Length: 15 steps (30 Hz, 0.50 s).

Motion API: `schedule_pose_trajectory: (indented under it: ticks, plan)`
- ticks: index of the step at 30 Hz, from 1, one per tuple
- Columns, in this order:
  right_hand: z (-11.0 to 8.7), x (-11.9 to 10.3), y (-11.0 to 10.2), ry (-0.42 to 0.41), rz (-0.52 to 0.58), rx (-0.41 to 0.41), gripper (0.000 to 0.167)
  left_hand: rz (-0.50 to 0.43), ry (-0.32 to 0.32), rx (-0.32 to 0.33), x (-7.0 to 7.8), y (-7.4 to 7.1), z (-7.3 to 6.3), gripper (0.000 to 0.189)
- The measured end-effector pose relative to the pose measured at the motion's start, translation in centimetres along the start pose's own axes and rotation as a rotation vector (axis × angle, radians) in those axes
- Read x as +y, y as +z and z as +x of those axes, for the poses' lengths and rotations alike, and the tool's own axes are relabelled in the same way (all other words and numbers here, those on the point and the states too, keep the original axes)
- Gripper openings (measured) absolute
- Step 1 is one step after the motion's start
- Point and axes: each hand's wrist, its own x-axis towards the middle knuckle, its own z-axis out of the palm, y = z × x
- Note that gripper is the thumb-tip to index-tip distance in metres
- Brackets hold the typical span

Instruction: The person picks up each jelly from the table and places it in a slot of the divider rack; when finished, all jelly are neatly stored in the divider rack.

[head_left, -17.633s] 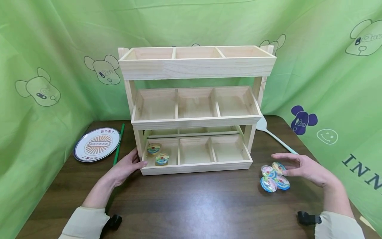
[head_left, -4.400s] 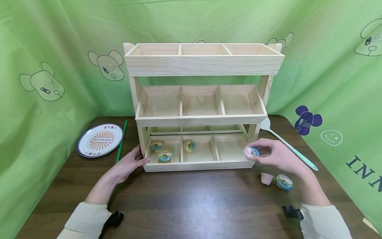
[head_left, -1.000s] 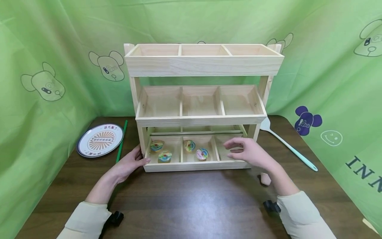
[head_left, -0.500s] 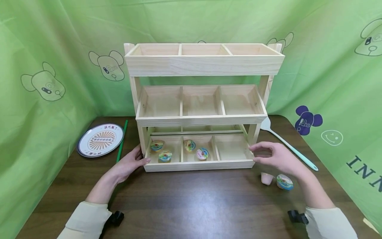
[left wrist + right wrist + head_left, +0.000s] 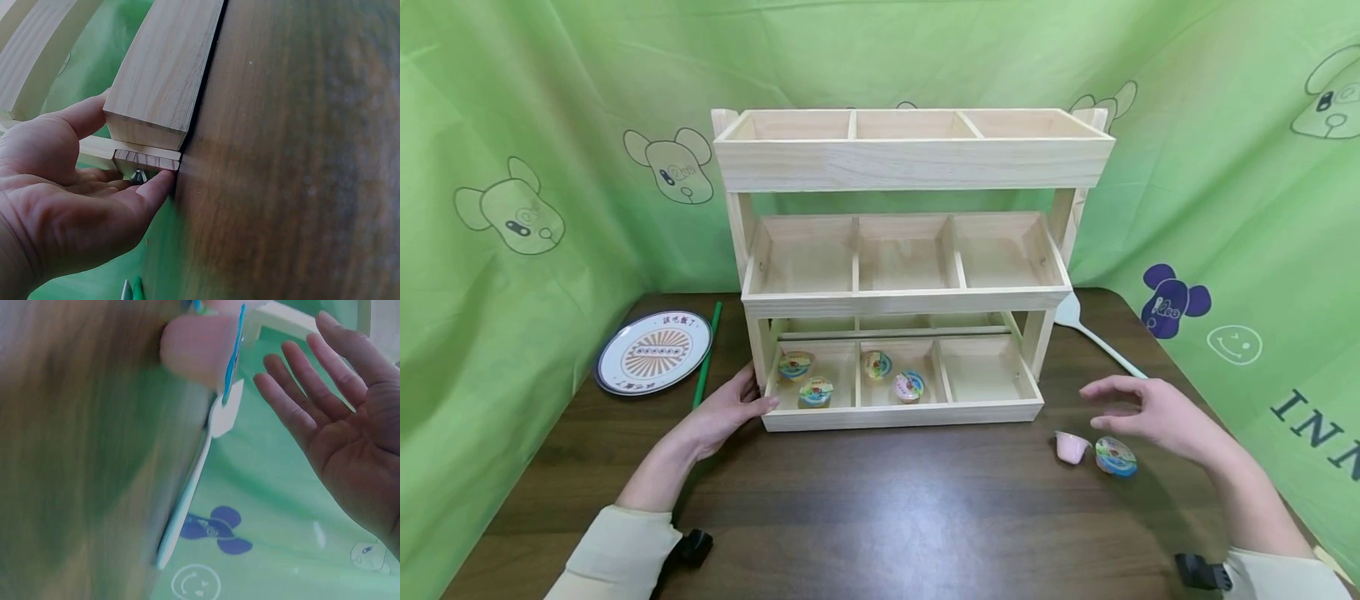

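In the head view my left hand (image 5: pixel 722 414) holds the lower left corner of a wooden three-tier rack (image 5: pixel 913 165). The left wrist view shows its thumb against the bottom tray (image 5: pixel 165 69) and its fingers around the side. My right hand (image 5: pixel 1165 417) hovers with relaxed fingers and nothing in them, just above two jelly cups on the table. One is a pink cup (image 5: pixel 1071 447) lying on its side; the other cup (image 5: pixel 1116 457) shows its blue-rimmed lid. Two jelly cups (image 5: pixel 815 392) sit in the bottom tier's left compartment, two more (image 5: pixel 908 387) in its middle one.
A white plate (image 5: pixel 655 352) with a dark rim lies at the left, beside a thin green stick (image 5: pixel 703 367). On the right a pale spatula (image 5: pixel 1105 346) lies near the rack's leg. Green printed cloth (image 5: pixel 550 75) surrounds the brown table (image 5: pixel 880 508).
Two jelly cups have gone from the table into the bottom tier's middle compartment. My right hand has moved right, from over that tier back to the remaining cups. My left hand keeps its hold.
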Motion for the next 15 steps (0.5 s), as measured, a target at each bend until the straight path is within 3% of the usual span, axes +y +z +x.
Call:
schedule_pose_trajectory:
  ticks: [7,15]
  plan:
    - [-1.3,1.0,0.0,-0.004,-0.04,-0.068,0.041,-0.001,0.01,-0.01,0.1,-0.1,-0.1,0.088]
    - [-2.4,2.5,0.5,-0.091,0.086,-0.141,0.042,-0.001,0.006,-0.01,0.0,0.0,-0.1,0.088]
